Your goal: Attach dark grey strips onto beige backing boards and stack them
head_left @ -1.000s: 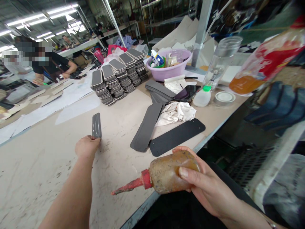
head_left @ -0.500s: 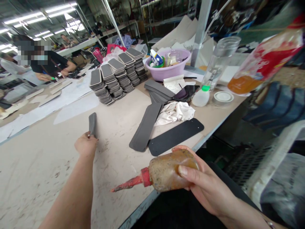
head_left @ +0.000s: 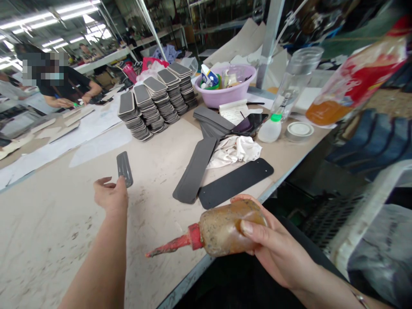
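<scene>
My left hand [head_left: 111, 194] is open at the left, its fingers apart and its thumb at the near edge of a small grey strip [head_left: 124, 168]. That strip lies flat on the table, with shiny streaks on its top. In my right hand [head_left: 270, 236] is a squeeze glue bottle [head_left: 230, 227], amber and stained, held on its side above the table's front edge. Its red nozzle [head_left: 174, 245] points left, over the table. Beyond the bottle lie a dark flat strip with small holes [head_left: 236, 182] and a fanned pile of grey strips [head_left: 196, 171].
Several stacks of grey pieces [head_left: 154, 105] stand at the back. Right of them are a lilac basin [head_left: 222, 96], a crumpled white cloth [head_left: 238, 150], a small green-capped bottle [head_left: 270, 128], a clear jar [head_left: 296, 81] and a drink bottle [head_left: 350, 81]. Another person [head_left: 67, 86] works at the far left.
My left hand has let go of the grey strip, which now lies flat, and its fingers have spread. The glue bottle stays in my right hand, nearly unmoved.
</scene>
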Motion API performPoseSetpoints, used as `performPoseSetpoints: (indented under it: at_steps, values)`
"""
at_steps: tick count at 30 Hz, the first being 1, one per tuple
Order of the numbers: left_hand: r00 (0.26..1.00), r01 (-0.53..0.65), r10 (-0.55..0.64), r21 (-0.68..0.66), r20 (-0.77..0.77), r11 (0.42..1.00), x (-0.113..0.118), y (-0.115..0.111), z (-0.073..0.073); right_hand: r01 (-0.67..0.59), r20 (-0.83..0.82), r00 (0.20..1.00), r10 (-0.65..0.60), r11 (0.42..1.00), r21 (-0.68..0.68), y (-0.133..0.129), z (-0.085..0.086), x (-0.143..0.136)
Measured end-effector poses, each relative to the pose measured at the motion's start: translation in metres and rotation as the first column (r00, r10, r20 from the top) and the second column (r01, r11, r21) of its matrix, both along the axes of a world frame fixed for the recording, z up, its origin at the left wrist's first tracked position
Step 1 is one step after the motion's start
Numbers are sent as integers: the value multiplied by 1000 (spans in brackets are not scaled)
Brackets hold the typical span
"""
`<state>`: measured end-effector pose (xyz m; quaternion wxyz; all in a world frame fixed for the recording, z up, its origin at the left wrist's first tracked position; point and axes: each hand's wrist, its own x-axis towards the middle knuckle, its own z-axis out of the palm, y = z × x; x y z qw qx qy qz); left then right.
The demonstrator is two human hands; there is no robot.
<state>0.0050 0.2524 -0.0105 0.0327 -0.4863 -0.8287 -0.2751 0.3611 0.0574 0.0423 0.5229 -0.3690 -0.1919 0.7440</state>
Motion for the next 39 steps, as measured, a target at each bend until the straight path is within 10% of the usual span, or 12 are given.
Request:
performPoseSetpoints:
  at_steps: [4, 8, 14, 30, 36, 39]
  values:
    - [949, 246, -248, 34, 197, 969, 53, -29, 5, 54, -40, 998, -56, 998, -40, 0, 1, 0]
    - [802, 568, -534, -63, 268, 821, 112, -63, 3, 97, -98, 990, -102, 994, -52, 2, -2, 1]
    - [845, 534, -520, -173, 124, 828, 149, -76, -6, 115, -105, 988, -117, 993, -22, 0, -5, 0]
    - [844, 311, -354, 170, 403, 935, 133, -92, 4, 150, -79, 986, -146, 987, 52, 2, -7, -1]
    - [561, 358, -377, 195, 737, 913, 81, -160, 37, 180, -82, 981, -178, 984, 14, 4, -8, 2]
    - [603, 389, -304, 62, 738, 919, 49, -208, 45, 165, -62, 985, -163, 986, 32, 2, -8, 1]
